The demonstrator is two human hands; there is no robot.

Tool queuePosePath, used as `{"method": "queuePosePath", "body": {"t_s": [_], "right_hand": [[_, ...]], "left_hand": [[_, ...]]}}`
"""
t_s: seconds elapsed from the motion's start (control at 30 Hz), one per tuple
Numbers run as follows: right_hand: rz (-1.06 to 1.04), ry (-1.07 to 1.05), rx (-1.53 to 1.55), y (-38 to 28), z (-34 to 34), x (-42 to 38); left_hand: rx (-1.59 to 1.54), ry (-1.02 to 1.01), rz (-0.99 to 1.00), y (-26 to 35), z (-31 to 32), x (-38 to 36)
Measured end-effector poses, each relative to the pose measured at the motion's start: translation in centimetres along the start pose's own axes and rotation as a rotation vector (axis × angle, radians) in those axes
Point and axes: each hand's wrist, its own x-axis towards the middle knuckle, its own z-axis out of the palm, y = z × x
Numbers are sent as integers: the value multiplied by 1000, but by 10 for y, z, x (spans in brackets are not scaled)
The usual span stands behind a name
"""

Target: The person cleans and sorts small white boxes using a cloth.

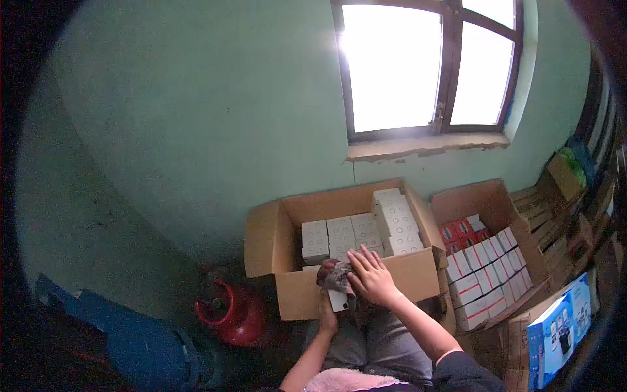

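Close to my lap, my left hand [328, 318] is closed around a small white box [338, 300], gripping it from the left and below. A crumpled grey and reddish cloth [336, 277] lies over the upper part of that box and hides it. My right hand [373, 279] presses on the cloth from the right, its fingers extended; the thumb side holds the cloth's edge. Both hands are at the front flap of an open cardboard carton [297, 297]. Inside stand stacked white boxes [341, 235], piled higher on the right.
To the right, a second open carton [450, 196] holds white boxes with red stripes [490, 261] and some red boxes [457, 232]. A red gas cylinder [238, 317] stands at left, beside a blue object [130, 346]. A blue printed box [560, 333] is at lower right. Behind is a green wall [196, 117] with a window [395, 72].
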Motion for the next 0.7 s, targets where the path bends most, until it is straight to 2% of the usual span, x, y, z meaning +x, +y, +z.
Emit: {"method": "queuePosePath", "body": {"t_s": [0.1, 0.13, 0.17, 0.2, 0.27, 0.33, 0.37, 0.4, 0.43, 0.47, 0.53, 0.6, 0.67, 0.7], "right_hand": [[191, 161, 95, 8, 16, -9], [275, 199, 219, 10, 24, -13], [316, 259, 304, 13, 31, -19], [375, 311, 360, 11, 34, -23], [434, 387, 403, 10, 37, -31], [444, 404, 441, 9, 33, -36], [465, 402, 493, 5, 29, -38], [455, 413, 493, 6, 29, -41], [444, 435, 488, 8, 31, -43], [451, 455, 482, 8, 36, -44], [443, 489, 453, 12, 40, -49], [431, 476, 342, 12, 40, -51], [440, 430, 262, 1, 27, -51], [433, 416, 257, -1, 24, -51]], "left_hand": [[8, 20, 128, -54, -30, 38], [20, 41, 162, -82, -52, 41], [-16, -7, 128, -35, -23, 15], [55, 46, 9, -29, -25, 16], [-5, -1, 103, -37, -29, 15], [117, -88, 10, 29, 8, -12], [132, -178, 11, 34, 4, -10], [385, -126, -27, 29, -18, -4], [633, -224, 159, 31, -28, 12], [417, -263, 77, 80, 10, -11], [466, -329, 29, 99, 6, 1], [592, -379, 155, 123, 3, 16], [701, -387, 255, 170, 7, 23], [792, -230, 347, 173, -7, 39]]}}
